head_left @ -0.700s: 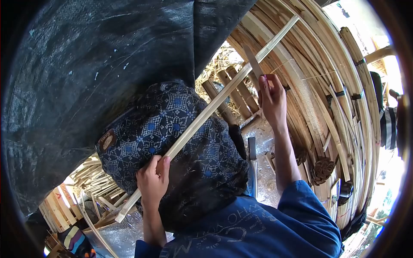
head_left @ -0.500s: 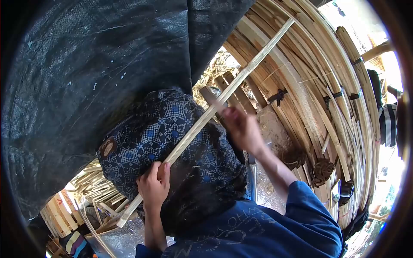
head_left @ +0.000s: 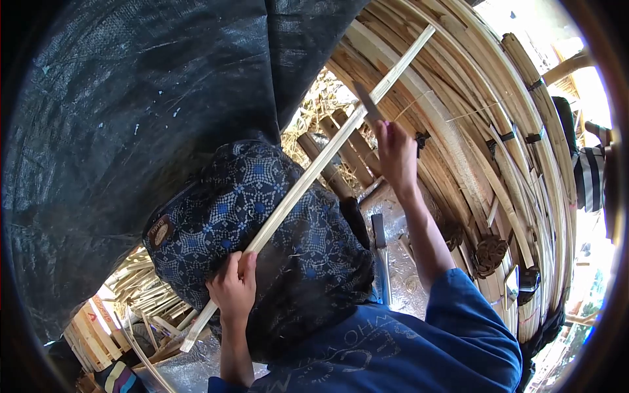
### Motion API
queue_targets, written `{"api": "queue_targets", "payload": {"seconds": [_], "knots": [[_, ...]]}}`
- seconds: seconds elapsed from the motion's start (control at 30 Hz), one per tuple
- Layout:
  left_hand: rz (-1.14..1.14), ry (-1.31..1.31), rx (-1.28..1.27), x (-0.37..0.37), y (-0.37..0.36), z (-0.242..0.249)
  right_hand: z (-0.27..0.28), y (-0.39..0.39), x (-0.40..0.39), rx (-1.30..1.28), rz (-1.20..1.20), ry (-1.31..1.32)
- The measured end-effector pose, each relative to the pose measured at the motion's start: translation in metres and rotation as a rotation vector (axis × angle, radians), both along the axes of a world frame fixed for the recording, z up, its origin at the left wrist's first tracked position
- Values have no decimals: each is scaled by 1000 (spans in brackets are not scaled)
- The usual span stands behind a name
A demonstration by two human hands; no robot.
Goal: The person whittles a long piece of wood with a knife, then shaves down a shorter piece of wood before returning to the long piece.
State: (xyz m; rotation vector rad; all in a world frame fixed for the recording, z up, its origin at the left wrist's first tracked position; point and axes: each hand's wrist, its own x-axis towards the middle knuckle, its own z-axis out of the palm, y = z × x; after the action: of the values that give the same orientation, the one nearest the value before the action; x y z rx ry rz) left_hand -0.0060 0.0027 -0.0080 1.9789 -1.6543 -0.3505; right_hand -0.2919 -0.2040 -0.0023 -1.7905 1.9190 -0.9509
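Note:
A long pale wooden strip (head_left: pixel 313 171) slants across my lap, its far end up at the right and its near end low at the left. My left hand (head_left: pixel 231 288) is wrapped round its lower part, thumb on top. My right hand (head_left: pixel 398 154) grips a knife (head_left: pixel 367 101) whose dark blade lies across the upper part of the strip. The knife's handle is mostly hidden in the fist. Beneath the strip, my knees are covered by dark patterned cloth (head_left: pixel 257 216) with blue and white motifs.
A black tarp (head_left: pixel 151 118) hangs at the upper left. Long wooden strips (head_left: pixel 472 144) are stacked in a curve on the right, tied with dark bands. Shavings and scraps (head_left: pixel 147 281) lie at the lower left. A tool with a dark handle (head_left: pixel 379 230) lies right of my knees.
My right hand has moved up and to the right along the strip with the knife. The left hand keeps its hold, and the view has shifted slightly.

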Motion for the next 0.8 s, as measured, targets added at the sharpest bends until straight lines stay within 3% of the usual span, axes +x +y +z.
{"api": "queue_targets", "payload": {"seconds": [0.07, 0.1, 0.2, 0.27, 0.33, 0.43, 0.53, 0.6, 0.63, 0.67, 0.77, 0.8], "knots": [[-3, -68, -105, -1, -1, -3, -4, 4, -3, -222, 215, 332], [-2, -64, -109, -2, -1, -3, 11, 21, 16, 140, 186, 94], [-7, -82, -127, -2, -3, -5, 4, 63, 38, 101, 468, -37], [-11, -90, -141, -1, 0, -5, -5, 41, 25, 119, 311, -24], [-8, -88, -127, -1, 1, -3, 9, 21, 3, 250, 172, -192], [-7, -91, -125, -1, 0, -4, 19, 12, -7, 29, 84, -149], [1, -64, -133, -3, 0, -6, 21, 6, -8, 160, 37, -164], [13, -42, -144, -2, 2, -6, 7, 27, 11, 259, 156, -137], [36, -3, -128, -3, 3, -6, 0, 45, 23, 76, 406, -98], [59, 37, -113, -3, 4, -7, -4, 55, 34, -159, 448, 46], [47, -67, -177, -5, 7, -9, 12, 18, -1, 215, 141, -236], [47, -66, -182, -5, 8, -10, 15, 1, -5, 94, 62, -214]]}}
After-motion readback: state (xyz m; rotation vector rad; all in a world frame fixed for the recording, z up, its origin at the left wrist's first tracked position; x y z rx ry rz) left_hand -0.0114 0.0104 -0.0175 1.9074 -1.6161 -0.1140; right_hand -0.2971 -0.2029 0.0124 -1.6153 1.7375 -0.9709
